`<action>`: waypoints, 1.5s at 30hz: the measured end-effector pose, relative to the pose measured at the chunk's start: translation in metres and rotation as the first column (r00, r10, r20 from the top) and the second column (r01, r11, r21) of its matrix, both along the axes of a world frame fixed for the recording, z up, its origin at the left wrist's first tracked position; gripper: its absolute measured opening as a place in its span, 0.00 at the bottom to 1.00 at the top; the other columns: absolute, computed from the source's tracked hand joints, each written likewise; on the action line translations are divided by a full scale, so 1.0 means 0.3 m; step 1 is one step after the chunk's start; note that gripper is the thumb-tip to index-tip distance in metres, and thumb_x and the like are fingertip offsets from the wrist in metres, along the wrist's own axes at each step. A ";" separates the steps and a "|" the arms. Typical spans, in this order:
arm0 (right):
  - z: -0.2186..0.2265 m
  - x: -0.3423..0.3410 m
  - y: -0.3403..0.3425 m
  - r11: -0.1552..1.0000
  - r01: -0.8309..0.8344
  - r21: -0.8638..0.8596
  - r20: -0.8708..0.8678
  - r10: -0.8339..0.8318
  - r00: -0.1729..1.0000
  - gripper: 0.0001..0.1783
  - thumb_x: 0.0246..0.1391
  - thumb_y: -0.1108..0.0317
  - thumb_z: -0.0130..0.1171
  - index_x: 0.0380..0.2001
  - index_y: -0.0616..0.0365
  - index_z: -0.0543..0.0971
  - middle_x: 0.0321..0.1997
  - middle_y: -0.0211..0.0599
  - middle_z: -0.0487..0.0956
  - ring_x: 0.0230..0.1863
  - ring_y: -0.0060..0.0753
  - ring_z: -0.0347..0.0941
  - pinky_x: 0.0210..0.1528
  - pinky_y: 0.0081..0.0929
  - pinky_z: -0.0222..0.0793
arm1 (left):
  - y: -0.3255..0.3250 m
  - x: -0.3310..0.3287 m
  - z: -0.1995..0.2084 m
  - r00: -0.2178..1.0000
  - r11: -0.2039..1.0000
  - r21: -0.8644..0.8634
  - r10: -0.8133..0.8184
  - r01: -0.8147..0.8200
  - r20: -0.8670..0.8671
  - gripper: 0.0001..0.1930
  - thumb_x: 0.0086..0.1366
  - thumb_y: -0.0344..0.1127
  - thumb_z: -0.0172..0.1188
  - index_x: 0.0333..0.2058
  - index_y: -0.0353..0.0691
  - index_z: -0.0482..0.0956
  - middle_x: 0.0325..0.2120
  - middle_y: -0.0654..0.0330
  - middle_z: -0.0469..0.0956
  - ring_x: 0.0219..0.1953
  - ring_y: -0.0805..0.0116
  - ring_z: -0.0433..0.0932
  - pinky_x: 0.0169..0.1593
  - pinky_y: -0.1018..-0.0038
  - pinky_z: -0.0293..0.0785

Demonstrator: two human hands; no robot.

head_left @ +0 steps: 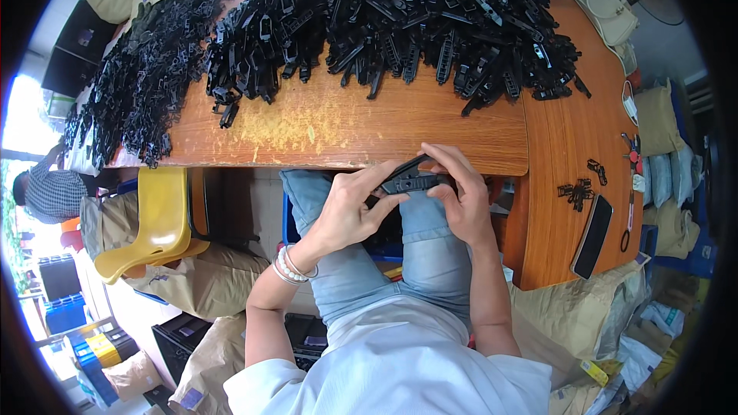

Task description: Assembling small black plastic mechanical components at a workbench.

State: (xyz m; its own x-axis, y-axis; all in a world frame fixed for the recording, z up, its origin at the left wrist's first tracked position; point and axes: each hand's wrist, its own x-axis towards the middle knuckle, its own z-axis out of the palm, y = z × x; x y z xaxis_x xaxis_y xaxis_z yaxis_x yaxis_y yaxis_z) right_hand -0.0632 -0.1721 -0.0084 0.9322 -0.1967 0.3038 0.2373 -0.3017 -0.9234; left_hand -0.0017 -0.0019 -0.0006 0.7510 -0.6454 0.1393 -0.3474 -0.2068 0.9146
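Over my lap, just off the table's front edge, both hands grip one long black plastic part. My left hand closes on its left end, with a beaded bracelet at the wrist. At the other end, the thumb and fingers of my right hand pinch the part. A slim black strip stands tilted above its body; whether the two are joined I cannot tell. On the wooden table beyond my hands lies a big heap of similar black plastic parts.
Smaller black pieces form a second heap at the left. On the right side of the table lie a phone, a few small black clips and scissors. A yellow chair stands left; brown sacks surround me. Another person is far left.
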 end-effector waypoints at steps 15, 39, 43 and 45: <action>-0.080 -0.046 0.046 0.974 -0.224 -0.032 -0.195 0.214 0.957 0.15 0.45 0.81 0.55 0.40 0.64 0.75 0.39 0.39 0.74 0.38 0.26 0.71 0.33 0.17 0.68 | 0.107 0.271 -0.082 0.984 0.981 0.088 0.178 -0.175 -0.023 0.08 0.58 0.32 0.57 0.32 0.33 0.78 0.24 0.60 0.76 0.24 0.75 0.72 0.29 0.78 0.70; 0.040 -0.348 -0.492 0.357 0.402 -0.843 0.024 -0.722 0.691 0.09 0.42 0.81 0.56 0.31 0.62 0.77 0.33 0.40 0.71 0.35 0.44 0.69 0.36 0.30 0.65 | 0.124 0.725 -0.031 0.657 0.687 0.049 0.669 -0.725 0.347 0.13 0.52 0.39 0.63 0.29 0.33 0.81 0.16 0.67 0.75 0.20 0.81 0.68 0.26 0.83 0.62; 0.012 -0.304 -0.523 0.362 0.250 -0.898 0.010 -0.552 0.834 0.16 0.42 0.81 0.57 0.38 0.60 0.76 0.34 0.40 0.70 0.36 0.41 0.69 0.38 0.30 0.65 | 0.026 0.497 0.008 0.862 0.862 -0.062 0.495 -0.503 -0.110 0.07 0.52 0.32 0.62 0.23 0.36 0.76 0.14 0.68 0.70 0.15 0.84 0.61 0.18 0.86 0.54; 0.013 -0.245 -0.469 0.399 0.339 -0.852 0.114 -0.491 0.864 0.18 0.42 0.81 0.57 0.40 0.60 0.76 0.35 0.39 0.71 0.35 0.38 0.70 0.37 0.29 0.66 | -0.020 0.349 0.012 0.890 0.897 -0.149 0.368 -0.416 -0.268 0.08 0.51 0.29 0.62 0.30 0.36 0.74 0.15 0.68 0.70 0.15 0.84 0.61 0.18 0.86 0.53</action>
